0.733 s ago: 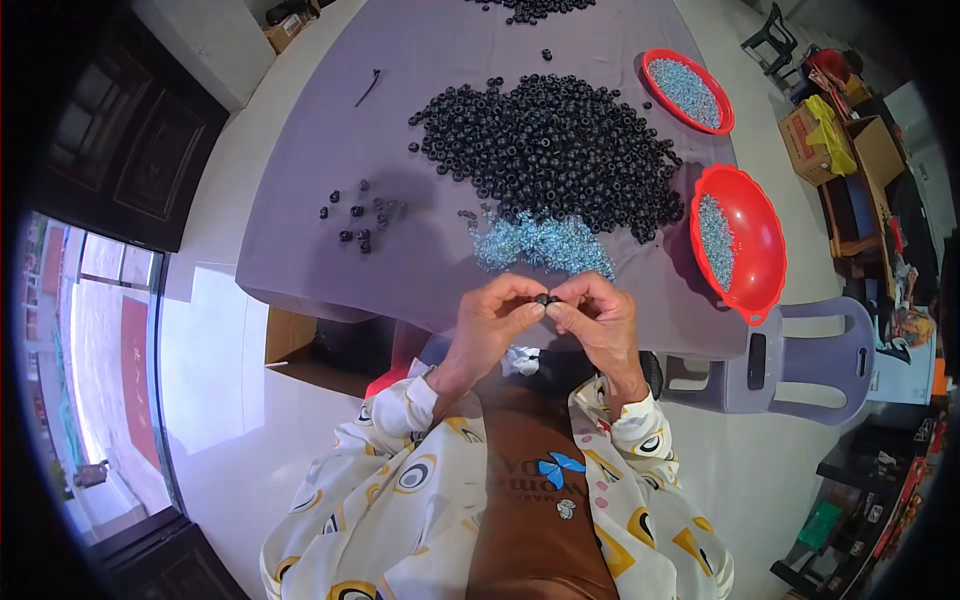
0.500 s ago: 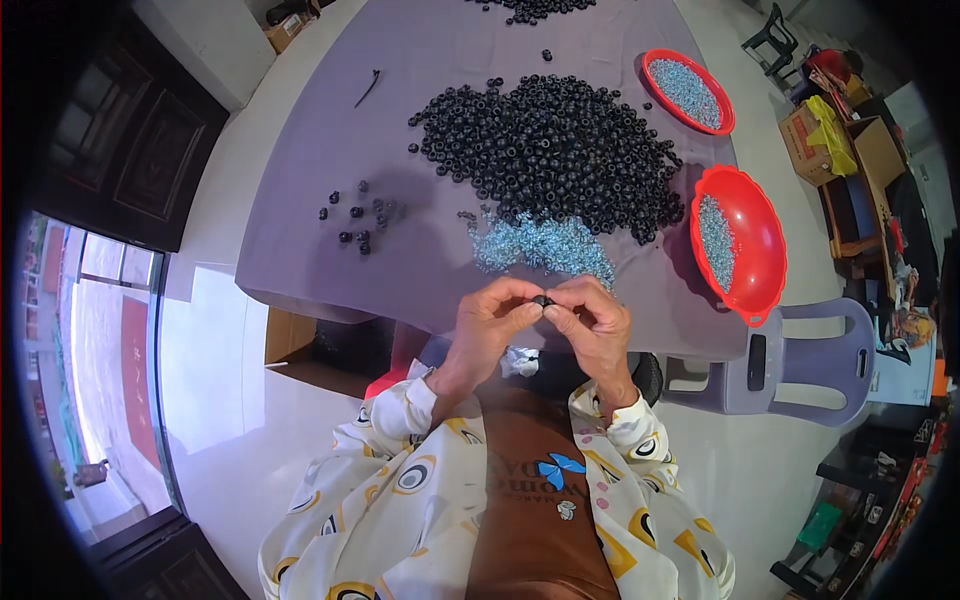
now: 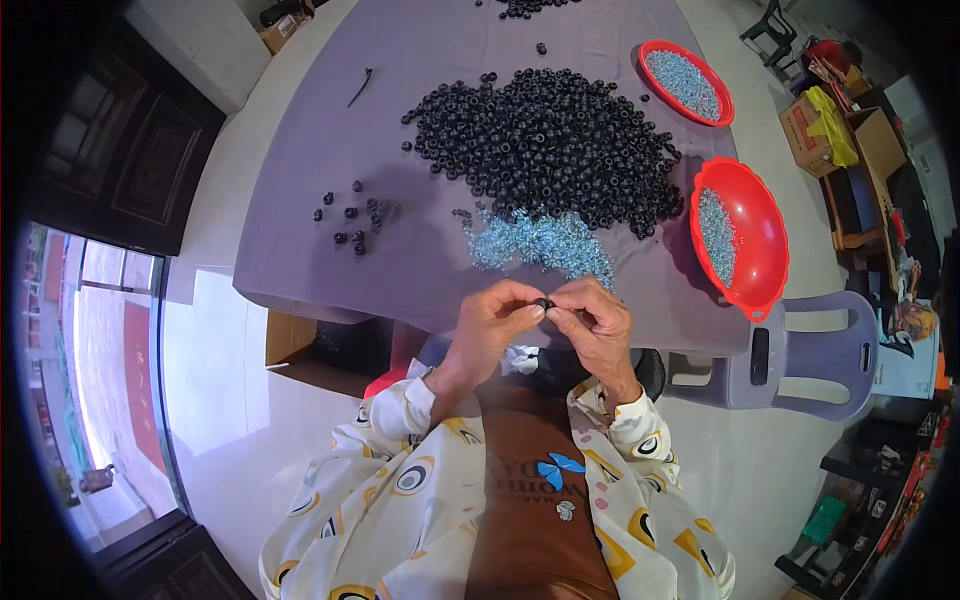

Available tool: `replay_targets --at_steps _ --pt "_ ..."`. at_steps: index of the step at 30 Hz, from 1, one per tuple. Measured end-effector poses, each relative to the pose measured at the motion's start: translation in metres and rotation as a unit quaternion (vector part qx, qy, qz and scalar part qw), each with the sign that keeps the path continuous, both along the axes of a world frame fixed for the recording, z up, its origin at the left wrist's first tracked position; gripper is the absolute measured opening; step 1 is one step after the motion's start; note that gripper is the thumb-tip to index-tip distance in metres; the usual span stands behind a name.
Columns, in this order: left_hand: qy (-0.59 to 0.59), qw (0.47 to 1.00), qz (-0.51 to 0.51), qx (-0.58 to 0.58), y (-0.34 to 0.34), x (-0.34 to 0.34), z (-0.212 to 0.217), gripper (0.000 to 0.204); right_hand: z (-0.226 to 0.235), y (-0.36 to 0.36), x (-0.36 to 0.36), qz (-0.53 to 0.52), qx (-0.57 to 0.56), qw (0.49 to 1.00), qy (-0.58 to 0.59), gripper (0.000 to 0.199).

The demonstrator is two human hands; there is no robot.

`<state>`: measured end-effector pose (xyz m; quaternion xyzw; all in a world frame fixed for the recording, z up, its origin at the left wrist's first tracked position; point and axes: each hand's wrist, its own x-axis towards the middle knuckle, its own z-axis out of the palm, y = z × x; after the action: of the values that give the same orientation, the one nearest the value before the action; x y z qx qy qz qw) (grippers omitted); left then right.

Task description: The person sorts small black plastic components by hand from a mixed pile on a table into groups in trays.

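Fingertip to fingertip, my left hand and my right hand pinch a small round black piece between them. It resembles the black pieces on the table, though the fingers cover much of it. Both hands are closed, just over the table's near edge. Right beyond them lies a loose pile of small shiny light-blue pieces. A large heap of round black ring-like pieces spreads behind that pile. Off to the left sits a small scatter of black pieces, some looking greyer.
A red scalloped bowl and a red dish, both holding light-blue pieces, stand at the table's right. A thin black strip lies far left. A grey plastic chair is at the right, and an open cardboard box stands below the left edge.
The whole view has shifted slightly. Both hands keep their pinch on the black piece, with only a small shift of the fingers.
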<state>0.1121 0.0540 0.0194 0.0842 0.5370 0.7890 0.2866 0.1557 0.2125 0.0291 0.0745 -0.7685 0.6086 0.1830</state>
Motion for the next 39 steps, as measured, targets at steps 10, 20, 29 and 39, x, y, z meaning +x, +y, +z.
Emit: replay_targets --at_steps 10,20,29,39 --pt "-0.117 0.991 -0.040 0.048 -0.004 -0.002 -0.012 0.016 -0.007 0.003 0.000 0.009 0.041 0.999 0.013 0.014" --pt "-0.221 0.973 0.010 0.068 0.005 0.009 -0.010 0.014 -0.022 -0.023 0.010 -0.123 0.226 0.963 0.083 0.037" --pt "-0.234 0.970 0.025 0.058 0.005 0.013 -0.020 0.014 -0.030 -0.029 0.012 -0.168 0.311 0.929 0.105 0.035" --pt "-0.218 0.974 0.020 0.051 0.003 0.012 -0.018 0.012 -0.030 -0.031 0.011 -0.159 0.328 0.925 0.110 0.029"
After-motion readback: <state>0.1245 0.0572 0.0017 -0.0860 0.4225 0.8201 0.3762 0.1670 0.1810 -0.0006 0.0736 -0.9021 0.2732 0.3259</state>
